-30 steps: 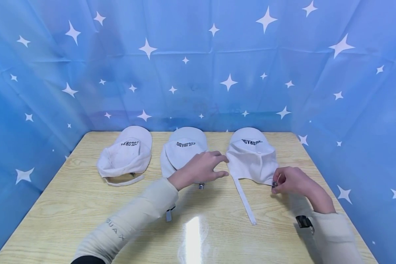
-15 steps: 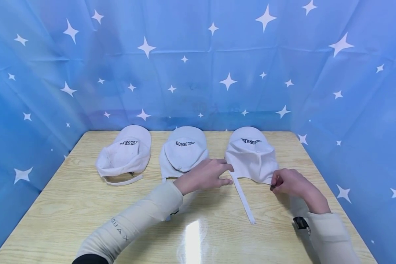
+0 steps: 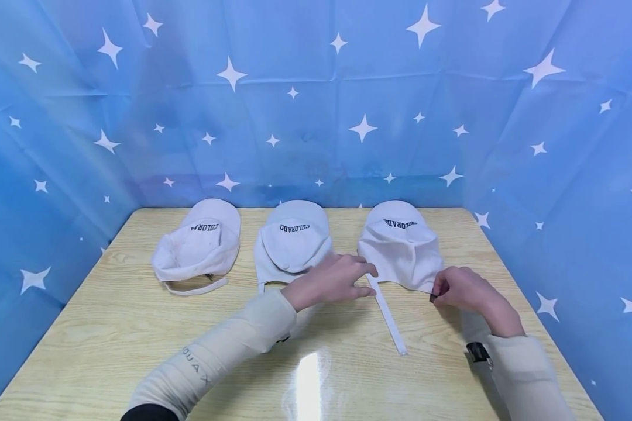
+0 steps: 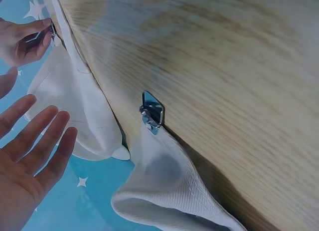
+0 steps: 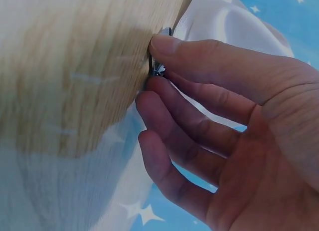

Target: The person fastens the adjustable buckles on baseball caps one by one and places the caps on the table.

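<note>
- Nearest, on the worktop, a loose white strap trails from the near left corner of the right cap; its free end could twist or slide away if nudged.
- Just left of that corner of the right cap, the left hand is spread, fingers apart, near the strap's upper end; contact cannot be told. Closing carelessly, it might catch cloth instead of strap.
- At the right cap's near right corner, the right hand has its grip pinching a small metal buckle, mostly covered by fingers. So small a hold could slip.
- The right cap itself lies creased, brim away from the person. A hard tug would probably drag it whole, as nothing appears to weigh it down.
- Left of the right cap, the middle cap is partly hidden by the left hand; a lowered sleeve could shift it.
</note>
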`<state>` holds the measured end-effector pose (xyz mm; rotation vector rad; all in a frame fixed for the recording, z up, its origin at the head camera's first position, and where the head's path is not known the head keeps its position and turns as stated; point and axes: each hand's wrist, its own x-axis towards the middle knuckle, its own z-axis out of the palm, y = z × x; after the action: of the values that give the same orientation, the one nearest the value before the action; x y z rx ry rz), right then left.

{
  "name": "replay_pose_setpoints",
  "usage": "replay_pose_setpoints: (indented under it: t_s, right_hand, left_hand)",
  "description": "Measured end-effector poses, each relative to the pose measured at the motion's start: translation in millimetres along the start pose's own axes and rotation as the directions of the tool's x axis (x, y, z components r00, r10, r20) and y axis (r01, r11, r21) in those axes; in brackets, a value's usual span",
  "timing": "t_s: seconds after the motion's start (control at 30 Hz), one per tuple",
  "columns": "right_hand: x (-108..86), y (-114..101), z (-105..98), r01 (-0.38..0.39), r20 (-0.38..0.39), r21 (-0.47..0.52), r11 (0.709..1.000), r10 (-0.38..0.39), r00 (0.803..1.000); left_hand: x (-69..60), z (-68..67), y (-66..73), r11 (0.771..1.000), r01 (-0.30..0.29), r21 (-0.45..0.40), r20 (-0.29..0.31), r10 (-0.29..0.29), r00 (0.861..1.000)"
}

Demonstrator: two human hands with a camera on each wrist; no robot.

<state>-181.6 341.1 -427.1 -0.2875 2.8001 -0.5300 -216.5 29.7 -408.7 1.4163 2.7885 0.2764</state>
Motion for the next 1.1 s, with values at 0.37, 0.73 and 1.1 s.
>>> replay_pose_setpoints:
  t_s: [0.37, 0.73, 1.1]
  right_hand:
    - [2.3, -4.9, 4.5, -0.036, -0.004, -0.004, 0.999, 0.036, 0.999]
    - [4.4, -8.2, -0.8, 0.001, -0.034, -0.046, 0.999, -0.002, 0.999]
    - [7.1, -7.1, -4.8, 0.049, -0.049, -0.018, 0.999, -0.049, 0.998]
  left_hand:
    - [1.4, 0.3, 1.6, 1.000, 0.006, -0.017, 0.003, -0.006, 1.000]
    - [4.2, 2.5, 5.9, 0.997, -0.050, -0.063, 0.037, 0.052, 0.998]
    - [15.3, 24.6, 18.1, 0.979, -0.202, -0.043, 0.122, 0.205, 0.971]
